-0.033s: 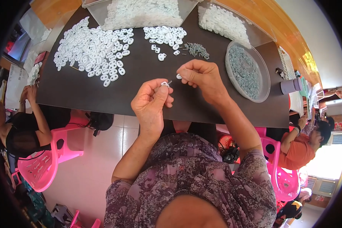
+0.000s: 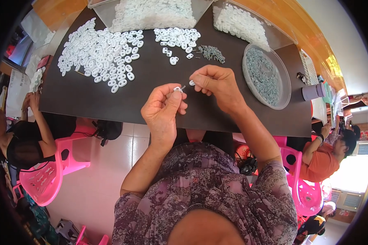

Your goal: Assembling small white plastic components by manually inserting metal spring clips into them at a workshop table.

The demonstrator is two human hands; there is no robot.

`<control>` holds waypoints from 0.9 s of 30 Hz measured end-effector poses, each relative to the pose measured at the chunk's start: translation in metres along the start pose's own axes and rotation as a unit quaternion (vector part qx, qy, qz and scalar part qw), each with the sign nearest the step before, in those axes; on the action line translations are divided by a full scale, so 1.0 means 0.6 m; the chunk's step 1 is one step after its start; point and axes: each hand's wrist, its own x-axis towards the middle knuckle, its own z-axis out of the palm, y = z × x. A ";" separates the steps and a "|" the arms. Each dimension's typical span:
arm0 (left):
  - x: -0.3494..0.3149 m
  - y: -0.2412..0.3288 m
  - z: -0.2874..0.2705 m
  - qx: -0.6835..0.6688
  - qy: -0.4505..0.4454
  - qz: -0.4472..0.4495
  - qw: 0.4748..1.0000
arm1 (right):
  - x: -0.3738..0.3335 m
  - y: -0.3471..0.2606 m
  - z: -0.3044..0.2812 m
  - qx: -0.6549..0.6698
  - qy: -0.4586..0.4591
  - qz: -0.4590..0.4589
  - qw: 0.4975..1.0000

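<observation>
Over the near part of the dark table, my left hand is closed, pinching a small white plastic piece between thumb and forefinger. A thin grey pin, perhaps a screw, sticks out of that piece toward the right. Close by, my right hand pinches another white plastic piece in its fingertips; the two pieces are apart. Beyond my hands lie a small group of white pieces, a few loose ones, and a heap of grey pins.
A wide spread of white two-hole oval pieces covers the table's left. Clear bins of white parts stand at the back. A round tub of grey pins and a purple-grey container are at right. People sit on pink chairs either side.
</observation>
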 end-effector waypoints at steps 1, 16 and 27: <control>0.001 0.001 0.007 0.002 0.002 0.009 1.000 | -0.003 0.003 0.000 0.002 0.001 0.000 1.000; 0.012 -0.009 0.009 -0.076 0.027 -0.037 0.996 | -0.032 0.010 0.034 -0.006 -0.020 -0.077 0.997; 0.009 0.000 0.007 -0.012 0.053 0.028 0.998 | -0.033 0.008 0.029 -0.135 -0.039 -0.103 0.985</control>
